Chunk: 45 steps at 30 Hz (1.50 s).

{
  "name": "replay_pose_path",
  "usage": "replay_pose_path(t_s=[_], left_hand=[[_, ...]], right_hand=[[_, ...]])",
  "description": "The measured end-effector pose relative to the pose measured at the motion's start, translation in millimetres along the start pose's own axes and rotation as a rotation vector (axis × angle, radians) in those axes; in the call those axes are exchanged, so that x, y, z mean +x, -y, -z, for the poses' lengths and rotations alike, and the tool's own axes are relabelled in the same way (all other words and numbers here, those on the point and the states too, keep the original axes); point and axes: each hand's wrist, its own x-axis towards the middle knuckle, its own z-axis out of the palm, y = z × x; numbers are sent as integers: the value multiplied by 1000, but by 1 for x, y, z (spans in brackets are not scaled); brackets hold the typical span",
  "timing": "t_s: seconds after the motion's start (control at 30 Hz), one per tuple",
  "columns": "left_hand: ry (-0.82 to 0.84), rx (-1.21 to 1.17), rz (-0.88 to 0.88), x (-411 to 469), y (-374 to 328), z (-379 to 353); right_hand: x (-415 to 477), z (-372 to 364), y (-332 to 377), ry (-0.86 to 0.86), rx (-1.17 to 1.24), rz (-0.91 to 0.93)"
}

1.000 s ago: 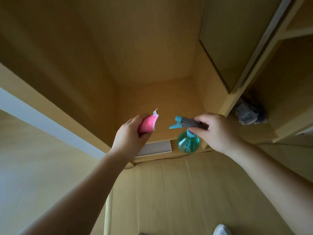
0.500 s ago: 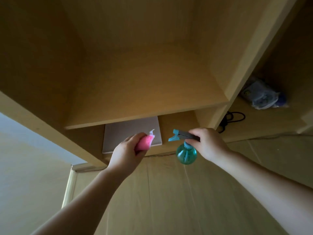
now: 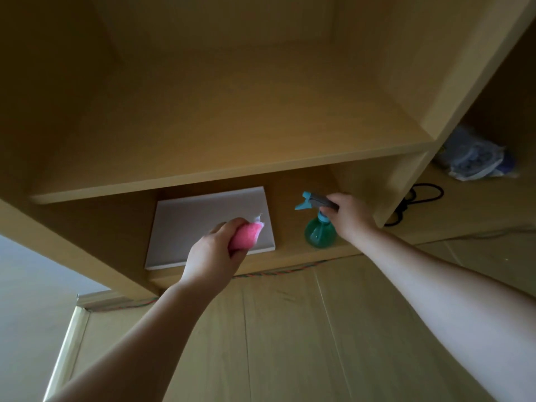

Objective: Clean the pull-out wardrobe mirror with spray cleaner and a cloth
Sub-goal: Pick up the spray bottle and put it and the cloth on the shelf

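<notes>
Pale wall (image 3: 26, 285) at far left, meeting a strip of light trim (image 3: 65, 340) down beside the wood-grain floor (image 3: 290, 343). Above it, one wardrobe carcass (image 3: 87, 256) in smooth yellow-brown laminate, with one broad bare shelf (image 3: 232, 126) over a low compartment. In that compartment, one flat white rectangular panel (image 3: 197, 224), matte, lying on the compartment floor. In front of its right part, left hand (image 3: 214, 256) clenched around one pink cloth (image 3: 246, 235), bunched and soft, with a small white tag at its tip. Just right of the panel, one spray bottle (image 3: 319, 235): round translucent green body, blue nozzle, grey trigger head, its base at the compartment floor, contact unclear. Right hand (image 3: 352, 219) grasping the trigger head. Behind the wrist, an upright divider (image 3: 406, 184) closing that compartment. Past it, one looped black cable (image 3: 420, 195) and one crumpled bluish plastic bundle (image 3: 475, 159) on the neighbouring shelf. Along the wardrobe's foot, a twisted red-and-green cord (image 3: 275, 272). No mirror recognisable as such in view.
</notes>
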Motion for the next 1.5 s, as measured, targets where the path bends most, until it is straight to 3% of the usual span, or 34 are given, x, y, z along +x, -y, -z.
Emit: replay_pose_path(t_s=[0.37,0.5,0.53,0.6,0.7,1.0,1.1,1.2,1.33,1.5], left_hand=[[-25,-3,-2,2,12,-9],[-4,-27,-10,5,7,-14],[-5,-34,-15,6,7,-15],[-10,-47,-23,8,6,-17],[-13,-56,-21,11,6,-17],[-39,-116,0,10,10,-11],[24,-254,67,9,10,-5],[73,-420,166,6,11,1],[65,-489,217,4,10,6],[173,-529,227,-4,5,11]], right_hand=[[10,-10,-16,-88,-23,42],[-21,-20,-41,-255,-49,94],[-29,-24,-49,-227,-113,130],[-40,-36,-60,-8,-312,147],[-41,-53,-67,261,-525,72],[4,-70,-58,356,-544,-41],[5,-68,-38,294,-515,-34],[-15,-72,-8,202,-221,142],[-48,-78,45,333,433,291],[-67,-83,77,445,733,304]])
